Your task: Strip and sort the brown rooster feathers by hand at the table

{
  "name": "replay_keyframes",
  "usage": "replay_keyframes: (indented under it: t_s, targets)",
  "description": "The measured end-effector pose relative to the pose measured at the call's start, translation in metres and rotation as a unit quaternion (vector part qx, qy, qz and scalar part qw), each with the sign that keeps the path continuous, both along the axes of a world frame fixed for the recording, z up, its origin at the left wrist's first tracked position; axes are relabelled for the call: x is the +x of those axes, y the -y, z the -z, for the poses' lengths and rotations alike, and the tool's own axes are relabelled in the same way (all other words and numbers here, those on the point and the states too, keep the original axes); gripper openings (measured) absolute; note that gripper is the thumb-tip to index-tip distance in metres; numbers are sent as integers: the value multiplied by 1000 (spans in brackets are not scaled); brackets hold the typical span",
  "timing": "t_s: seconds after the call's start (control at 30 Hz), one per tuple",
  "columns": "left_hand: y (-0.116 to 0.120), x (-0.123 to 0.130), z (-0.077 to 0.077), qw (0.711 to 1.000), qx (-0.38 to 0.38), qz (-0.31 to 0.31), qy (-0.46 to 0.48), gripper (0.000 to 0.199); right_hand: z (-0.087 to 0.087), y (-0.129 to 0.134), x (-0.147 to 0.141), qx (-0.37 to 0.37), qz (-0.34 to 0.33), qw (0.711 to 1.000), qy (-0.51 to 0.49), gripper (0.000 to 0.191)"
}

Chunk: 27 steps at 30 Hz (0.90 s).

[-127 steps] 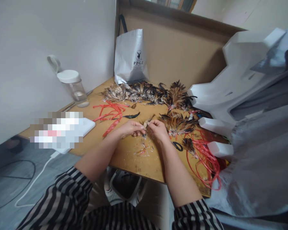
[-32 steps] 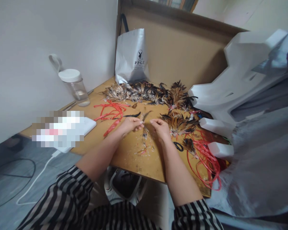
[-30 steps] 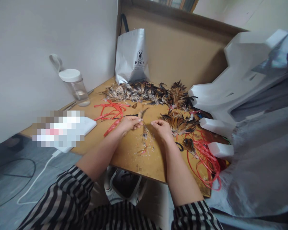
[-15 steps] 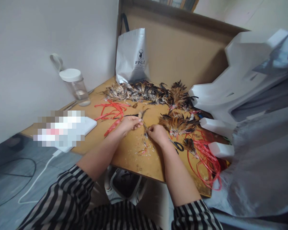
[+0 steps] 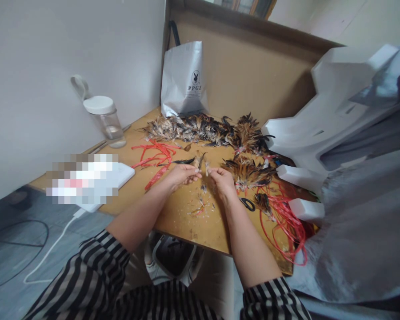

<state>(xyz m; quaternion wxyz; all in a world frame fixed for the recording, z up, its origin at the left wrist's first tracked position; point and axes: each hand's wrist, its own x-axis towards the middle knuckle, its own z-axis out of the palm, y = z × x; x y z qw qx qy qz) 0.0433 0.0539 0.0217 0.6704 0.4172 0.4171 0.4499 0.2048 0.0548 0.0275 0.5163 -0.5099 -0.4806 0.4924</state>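
My left hand [image 5: 186, 174] is closed in a pinch on a few brown feathers [image 5: 198, 159], whose tips point up and away from me. Close beside it, my right hand [image 5: 222, 178] pinches a small pale feather [image 5: 207, 167] between thumb and forefinger. Both hands are just above the wooden table [image 5: 176, 213]. Below them lie feather scraps [image 5: 200, 206] and white bits. To the right of my right hand sits a bunch of brown and black feathers [image 5: 250, 171], with black-handled scissors [image 5: 247, 204] in front of it.
A long heap of feathers [image 5: 200, 128] lies at the back, before a silver bag [image 5: 183, 80]. Red plastic strips [image 5: 153, 153] lie left, and tangled red strings [image 5: 288, 222] right. A bottle [image 5: 110, 124] and white foam [image 5: 293, 129] flank the table. A white device [image 5: 125, 173] lies left.
My right hand has lifted slightly from the scraps, and a pale feather now stands up from its fingers beside my left hand. My left hand has shifted slightly right.
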Motion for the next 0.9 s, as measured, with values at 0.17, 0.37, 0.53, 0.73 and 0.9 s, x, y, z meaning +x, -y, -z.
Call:
replay_keyframes:
  t_s: [0.17,0.37,0.53,0.73,0.9]
  targets:
    - [1,3,4,999,8,34,-10,23,5,3,-12,39,20,999,-5,26]
    - [2,6,4,999,-2,39,-2,22,10,4,-18,84,48,995,35,27]
    - [3,8,2,999,-14,35,12,19,9,6,-22,110,54,988,89,21]
    - [2,7,3,999,-15,31,26,17,11,6,-25,77,36,996,29,23]
    - [1,6,3,999,-1,10,44,20,8,7,-28,27,35,998,-46,25]
